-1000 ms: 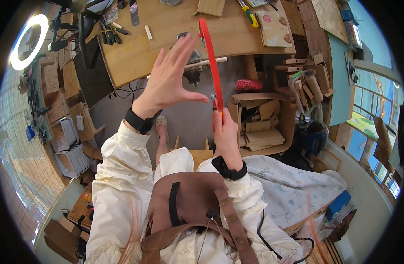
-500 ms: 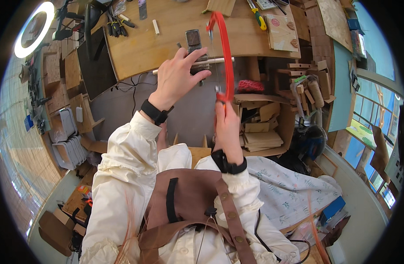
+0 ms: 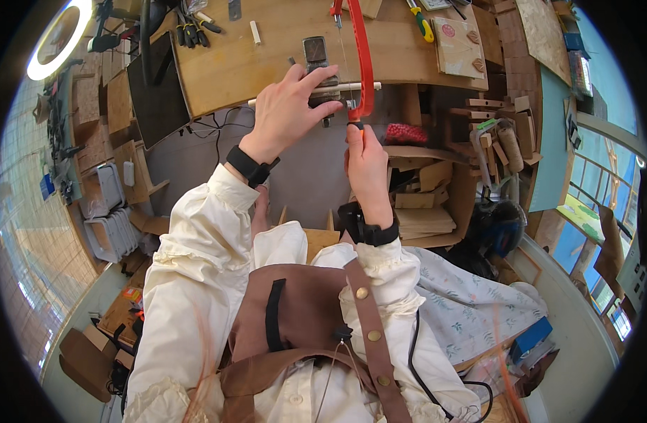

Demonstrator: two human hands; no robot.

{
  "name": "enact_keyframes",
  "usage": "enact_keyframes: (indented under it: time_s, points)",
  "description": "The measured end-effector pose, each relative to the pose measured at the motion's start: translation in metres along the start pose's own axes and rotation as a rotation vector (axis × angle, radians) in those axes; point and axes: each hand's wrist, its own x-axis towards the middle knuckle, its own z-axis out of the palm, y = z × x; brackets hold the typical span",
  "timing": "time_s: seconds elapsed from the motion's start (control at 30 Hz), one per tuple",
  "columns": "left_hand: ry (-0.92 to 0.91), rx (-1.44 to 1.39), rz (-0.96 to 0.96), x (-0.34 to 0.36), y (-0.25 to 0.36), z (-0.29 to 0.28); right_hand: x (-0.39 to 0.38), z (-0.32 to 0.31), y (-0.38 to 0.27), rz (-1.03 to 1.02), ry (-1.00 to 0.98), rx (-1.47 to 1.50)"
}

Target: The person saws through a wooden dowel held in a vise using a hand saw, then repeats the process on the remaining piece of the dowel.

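Note:
My right hand [image 3: 369, 166] is closed round the handle of a red-framed coping saw [image 3: 366, 63]. Its thin blade stands across a pale wooden rod [image 3: 362, 87], near the rod's right end. The rod lies sideways over a small dark metal vise [image 3: 315, 51] at the table's near edge. My left hand [image 3: 285, 109] rests over the rod and vise, left of the blade. Its thumb and forefinger are spread apart, one on each side of the rod; the other fingers are mostly hidden. The saw's far end is cut off at the top of the view.
On the wooden table [image 3: 246, 70] lie a short wooden stick [image 3: 255, 32], pliers [image 3: 189, 34], a yellow-green handled tool [image 3: 422, 25] and a flat wooden board [image 3: 459, 46]. A black panel [image 3: 154, 92] stands left. Below right, a box [image 3: 461, 211] holds wood offcuts.
My right hand has pushed the saw away from me, so its near end now sits close to the rod. My left hand stays over the vise. The whole view has shifted slightly.

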Motion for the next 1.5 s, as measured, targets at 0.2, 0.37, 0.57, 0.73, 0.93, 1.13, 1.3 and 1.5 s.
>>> enact_keyframes:
  time_s: [0.2,0.37,0.57,0.73,0.93,1.13,1.3,1.5]
  points:
    - [-0.045,0.063,-0.046,-0.004,-0.002,0.0,-0.051,-0.003,0.029,0.038,0.022,-0.011]
    - [-0.028,0.003,-0.011,-0.002,0.001,0.001,-0.001,0.001,0.005,0.008,0.015,-0.01]
    - [-0.023,0.041,-0.022,-0.004,-0.003,-0.003,-0.039,0.003,0.019,0.042,0.023,-0.006]
    - [0.006,-0.021,0.003,-0.003,-0.003,-0.001,-0.01,0.005,0.013,-0.053,0.035,0.011]
    - [-0.07,0.056,-0.05,-0.002,-0.001,-0.002,-0.029,0.001,0.016,0.064,0.034,-0.026]
    - [-0.015,0.015,-0.018,-0.005,-0.008,-0.002,-0.035,0.006,0.021,0.108,-0.01,0.058]
    - [-0.016,0.018,0.005,-0.003,-0.003,-0.003,-0.014,0.005,0.009,0.025,0.037,-0.011]
    - [-0.098,0.039,-0.086,-0.006,-0.004,-0.006,-0.05,0.011,0.026,0.085,0.042,0.006]
